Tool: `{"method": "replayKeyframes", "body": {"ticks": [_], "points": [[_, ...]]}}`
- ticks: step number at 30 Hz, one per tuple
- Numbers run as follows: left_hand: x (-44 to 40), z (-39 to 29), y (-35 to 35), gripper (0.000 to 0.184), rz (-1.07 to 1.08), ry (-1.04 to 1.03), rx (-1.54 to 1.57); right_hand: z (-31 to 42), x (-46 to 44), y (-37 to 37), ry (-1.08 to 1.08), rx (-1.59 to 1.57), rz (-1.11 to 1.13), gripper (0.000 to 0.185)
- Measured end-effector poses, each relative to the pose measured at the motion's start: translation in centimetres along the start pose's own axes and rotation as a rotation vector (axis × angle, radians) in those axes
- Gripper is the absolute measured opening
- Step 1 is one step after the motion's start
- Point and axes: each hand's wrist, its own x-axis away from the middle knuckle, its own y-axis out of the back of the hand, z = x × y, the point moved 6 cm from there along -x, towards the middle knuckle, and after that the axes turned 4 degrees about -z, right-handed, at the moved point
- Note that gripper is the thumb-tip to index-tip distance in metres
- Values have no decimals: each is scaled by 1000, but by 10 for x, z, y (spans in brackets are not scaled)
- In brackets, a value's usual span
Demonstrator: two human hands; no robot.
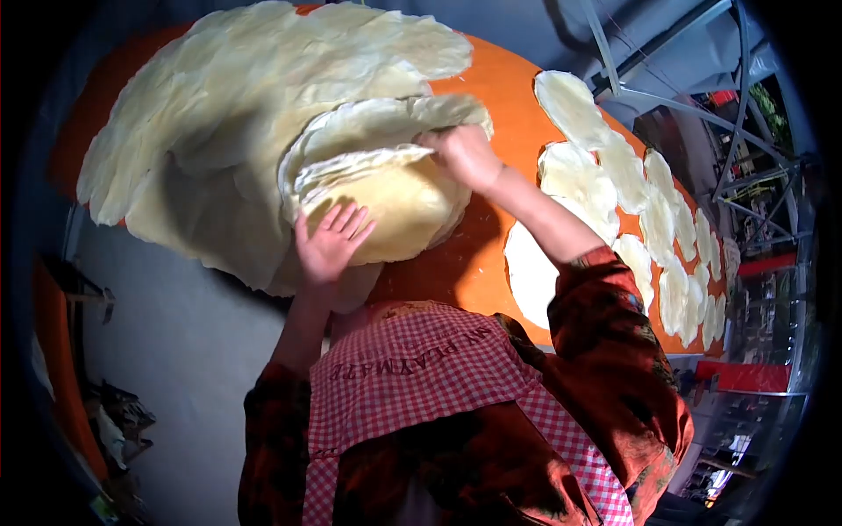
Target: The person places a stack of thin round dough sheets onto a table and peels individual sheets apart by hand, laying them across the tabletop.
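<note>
In front of me lies a stack of thin, pale round flatbreads (395,210) with wavy edges. My left hand (324,244) rests on the near left part of the stack, palm down, its fingers spread. At the far right side of the stack, my right hand (465,156) is closed on the edge of a flatbread (452,111) that is lifted and partly blurred. Several raised edges stand folded up across the middle of the stack. The fingertips of my right hand are partly hidden.
A broad layer of overlapping flatbreads (254,79) covers the left of the orange table (491,79). More flatbreads (574,184) lie spread along its right side. Metal frame bars (675,105) stand beyond the right edge. Grey floor (175,351) shows at the lower left.
</note>
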Motion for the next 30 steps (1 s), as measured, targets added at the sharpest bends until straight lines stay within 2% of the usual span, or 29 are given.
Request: {"method": "replayKeyframes", "body": {"ticks": [2,3,4,6,7,8,10,11,12,13,15,16,18,20,21,22,23,25,26,27,28,30], "points": [[12,-6,10,83,256,31,-2,45,21,21,208,15,-219,35],[26,-8,3,98,-176,-68,-13,58,43,3,192,104,-118,39],[30,-11,6,101,-114,-64,-57,75,64,-9,255,159,-176,40],[29,-23,27,107,17,-52,-138,69,121,-87,179,69,-135,39],[27,-24,46,91,-24,0,-135,70,141,-105,169,51,-80,36],[26,-23,53,81,-130,-50,-240,62,164,-146,232,32,-51,31],[24,-26,62,58,-272,-76,-366,62,165,-144,134,36,124,27],[22,-27,67,48,-309,-49,-381,48,163,-151,167,50,250,26],[22,-31,82,49,-330,-28,-432,29,162,-156,199,57,381,27],[18,-35,97,49,-346,-12,-485,22,132,-90,56,-639,177,32],[14,-38,96,49,-365,-5,-544,-44,138,-77,-646,-913,-194,56],[16,-33,84,49,-374,-10,-546,-71,146,-69,-1008,-820,-198,68],[18,-29,83,47,-403,1,-540,-119,176,-114,-1524,-1161,-537,71],[16,-35,96,45,-439,24,-528,-112,167,-165,-1422,-1421,-324,80],[10,-37,101,44,-478,26,-553,-97,161,-176,-1298,-785,-255,83],[10,-39,107,43,-530,37,-579,-79,155,-159,-1325,-811,-55,87],[16,-41,113,42,-582,55,-608,-70,156,-153,-1304,-932,-65,82],[13,-39,111,40,-554,28,-629,-79,146,-142,-1218,-1156,-96,74],[14,-39,112,39,-543,14,-635,-96,145,-149,-1240,-1164,-60,77],[11,-52,122,36,-413,-85,-923,-108,161,-146,-1251,-955,-112,78],[7,-66,145,34,-273,-186,-1205,-86,154,-100,-1250,-746,-160,80],[15,-68,129,31,-12,-453,-1648,-15,127,-56,-746,-694,-13,85]]}}
